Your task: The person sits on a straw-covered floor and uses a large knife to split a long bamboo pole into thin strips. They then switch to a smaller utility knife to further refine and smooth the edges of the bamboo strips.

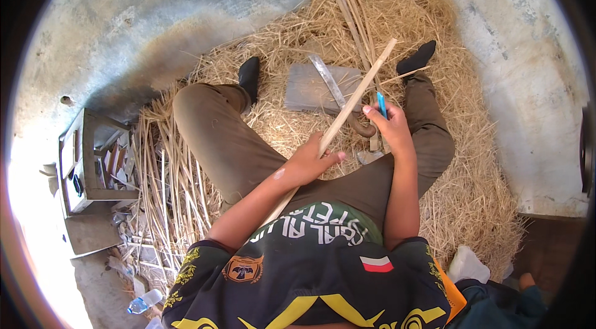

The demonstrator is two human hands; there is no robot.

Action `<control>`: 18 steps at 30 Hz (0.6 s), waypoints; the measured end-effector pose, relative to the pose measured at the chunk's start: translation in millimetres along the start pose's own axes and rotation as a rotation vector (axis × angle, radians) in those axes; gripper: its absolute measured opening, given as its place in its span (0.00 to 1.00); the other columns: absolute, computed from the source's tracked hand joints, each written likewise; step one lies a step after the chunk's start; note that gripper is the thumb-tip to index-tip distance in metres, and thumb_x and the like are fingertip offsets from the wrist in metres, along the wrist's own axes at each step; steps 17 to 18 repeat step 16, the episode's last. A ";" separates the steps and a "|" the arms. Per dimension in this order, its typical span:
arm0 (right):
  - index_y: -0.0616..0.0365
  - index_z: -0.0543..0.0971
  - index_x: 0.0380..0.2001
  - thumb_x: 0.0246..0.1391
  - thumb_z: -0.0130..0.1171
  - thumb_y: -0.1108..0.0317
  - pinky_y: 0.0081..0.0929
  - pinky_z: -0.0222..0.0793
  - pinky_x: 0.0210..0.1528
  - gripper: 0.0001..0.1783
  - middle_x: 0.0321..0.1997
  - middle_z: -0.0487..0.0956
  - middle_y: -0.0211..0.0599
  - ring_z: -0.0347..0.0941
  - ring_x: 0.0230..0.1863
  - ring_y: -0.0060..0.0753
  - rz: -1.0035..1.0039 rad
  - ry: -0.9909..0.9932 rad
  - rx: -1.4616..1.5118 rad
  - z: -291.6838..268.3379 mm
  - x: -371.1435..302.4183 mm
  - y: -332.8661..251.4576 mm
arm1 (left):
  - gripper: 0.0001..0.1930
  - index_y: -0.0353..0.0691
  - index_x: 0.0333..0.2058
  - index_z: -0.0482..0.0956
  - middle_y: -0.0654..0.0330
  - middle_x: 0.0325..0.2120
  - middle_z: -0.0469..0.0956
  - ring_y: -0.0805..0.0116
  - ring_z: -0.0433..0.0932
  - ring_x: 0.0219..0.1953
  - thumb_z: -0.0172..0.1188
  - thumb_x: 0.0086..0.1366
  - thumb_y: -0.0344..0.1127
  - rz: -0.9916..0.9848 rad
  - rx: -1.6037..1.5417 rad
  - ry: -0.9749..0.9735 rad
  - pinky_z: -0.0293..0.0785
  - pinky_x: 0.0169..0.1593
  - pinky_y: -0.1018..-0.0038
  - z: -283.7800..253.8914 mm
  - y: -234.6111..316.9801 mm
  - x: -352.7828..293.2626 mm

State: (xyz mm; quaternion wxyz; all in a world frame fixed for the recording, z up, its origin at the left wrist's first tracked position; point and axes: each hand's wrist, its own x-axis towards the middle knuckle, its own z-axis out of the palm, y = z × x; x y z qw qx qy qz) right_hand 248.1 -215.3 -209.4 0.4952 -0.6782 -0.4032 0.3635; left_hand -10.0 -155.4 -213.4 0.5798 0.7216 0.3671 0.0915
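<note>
A long, pale bamboo strip (358, 96) slants from my waist up to the far right. My left hand (312, 160) is closed round its lower part, with the thumb pointing right. In my right hand (393, 127) is a slim blue pen-shaped tool (381, 105), gripped between thumb and fingers, its tip upward beside the strip. Beyond the hands a wooden board (299, 88) lies on the straw. A long-bladed knife (327, 79) rests across it, its curved brown handle (362, 128) passing under the strip.
Straw (472, 142) covers the floor around my spread legs. More long strips (171, 161) lie at the left, and others (354, 15) at the far side. A wooden box (90, 161) and plastic bottle (146, 301) are at left. Another person's dark clothing (503, 307) shows at lower right.
</note>
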 end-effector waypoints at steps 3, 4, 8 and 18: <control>0.59 0.84 0.33 0.60 0.66 0.60 0.28 0.60 0.25 0.13 0.18 0.72 0.28 0.65 0.21 0.20 0.084 0.178 -0.158 -3.5 7.6 13.9 | 0.29 0.31 0.62 0.65 0.58 0.38 0.81 0.73 0.81 0.38 0.60 0.74 0.46 -0.078 -0.201 -0.053 0.77 0.40 0.74 -2.2 2.3 0.9; 0.60 0.85 0.34 0.60 0.66 0.60 0.31 0.63 0.26 0.13 0.18 0.73 0.32 0.67 0.21 0.25 0.013 0.199 -0.220 -1.0 6.5 17.0 | 0.25 0.32 0.61 0.66 0.60 0.37 0.81 0.75 0.80 0.37 0.59 0.75 0.43 -0.087 -0.281 -0.067 0.76 0.37 0.75 -2.4 4.0 0.4; 0.61 0.85 0.37 0.60 0.62 0.59 0.38 0.69 0.31 0.14 0.20 0.77 0.47 0.75 0.22 0.42 -0.079 0.230 -0.396 16.0 4.7 12.3 | 0.16 0.34 0.55 0.67 0.62 0.33 0.79 0.78 0.78 0.29 0.56 0.76 0.35 -0.097 -0.534 -0.071 0.71 0.26 0.79 -4.2 17.2 -5.6; 0.62 0.86 0.38 0.57 0.65 0.51 0.44 0.71 0.34 0.22 0.21 0.79 0.50 0.77 0.24 0.49 0.120 0.125 -0.527 22.3 2.0 -2.4 | 0.16 0.46 0.55 0.64 0.61 0.34 0.79 0.77 0.80 0.26 0.58 0.75 0.38 -0.191 -0.542 -0.207 0.68 0.19 0.82 -11.1 16.8 -11.0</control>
